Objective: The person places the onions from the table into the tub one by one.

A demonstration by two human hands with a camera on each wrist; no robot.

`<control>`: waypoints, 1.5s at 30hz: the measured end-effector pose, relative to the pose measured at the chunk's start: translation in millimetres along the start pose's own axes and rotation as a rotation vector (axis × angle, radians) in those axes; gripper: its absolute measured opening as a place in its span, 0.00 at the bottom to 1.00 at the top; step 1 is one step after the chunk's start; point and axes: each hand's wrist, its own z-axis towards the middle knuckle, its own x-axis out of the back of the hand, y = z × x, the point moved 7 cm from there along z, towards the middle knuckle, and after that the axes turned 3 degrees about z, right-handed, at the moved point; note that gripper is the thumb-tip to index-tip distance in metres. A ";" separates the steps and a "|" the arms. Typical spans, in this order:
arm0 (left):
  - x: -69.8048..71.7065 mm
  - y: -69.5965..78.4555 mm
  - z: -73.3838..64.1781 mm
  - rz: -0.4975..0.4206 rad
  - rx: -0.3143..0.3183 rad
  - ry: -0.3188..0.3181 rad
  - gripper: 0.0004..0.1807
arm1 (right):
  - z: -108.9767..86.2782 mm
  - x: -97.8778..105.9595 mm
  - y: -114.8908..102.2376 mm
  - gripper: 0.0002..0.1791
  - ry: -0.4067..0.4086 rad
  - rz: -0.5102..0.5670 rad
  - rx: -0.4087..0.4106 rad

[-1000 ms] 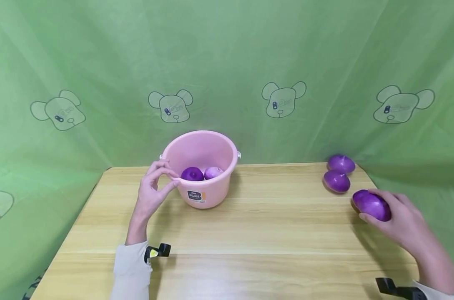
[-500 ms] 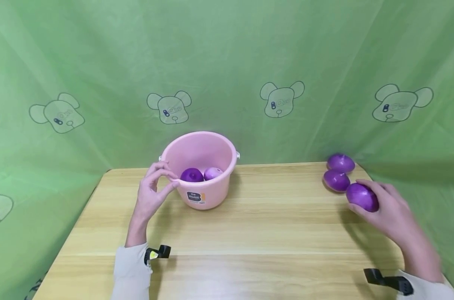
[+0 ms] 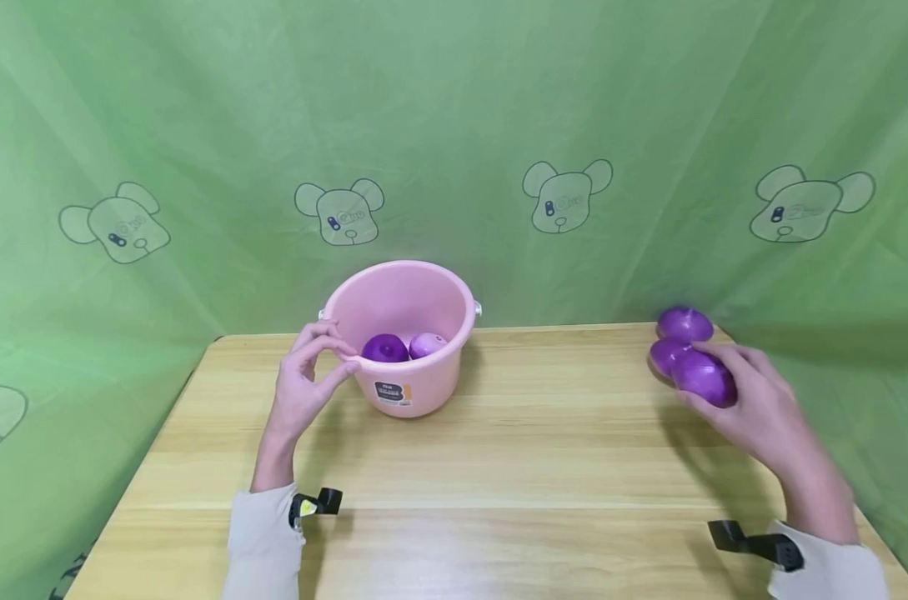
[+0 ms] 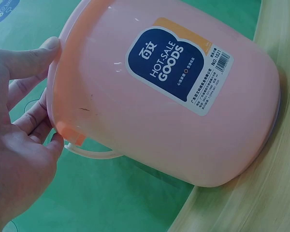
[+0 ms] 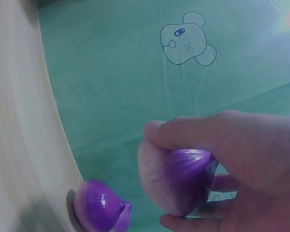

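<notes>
My left hand (image 3: pixel 301 379) pinches the near-left rim of a pink bucket (image 3: pixel 423 390), which stands upright; the left wrist view shows the thumb and fingers (image 4: pixel 31 118) on either side of that rim. Two purple onions lie inside, a dark one (image 3: pixel 384 348) and a paler one (image 3: pixel 427 344). Over at the right, my right hand (image 3: pixel 757 408) grips another purple onion (image 3: pixel 704 379), held above the table. Behind it are two more onions, one (image 3: pixel 665 354) partly hidden by the held one and one (image 3: pixel 684 323) near the back edge.
A wooden table (image 3: pixel 499 467) carries everything. Green cloth (image 3: pixel 454 125) printed with bear heads hangs behind and at both sides. The bucket's white handle (image 4: pixel 94 153) hangs down behind it in the left wrist view.
My right hand has carried the held onion to the left and slightly farther back, so it overlaps an onion behind it. The left hand and bucket stay put.
</notes>
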 end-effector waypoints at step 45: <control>0.1 -0.9 0.8 0.010 -0.002 -0.008 0.10 | 21.6 -12.5 -36.1 0.42 0.049 0.065 0.045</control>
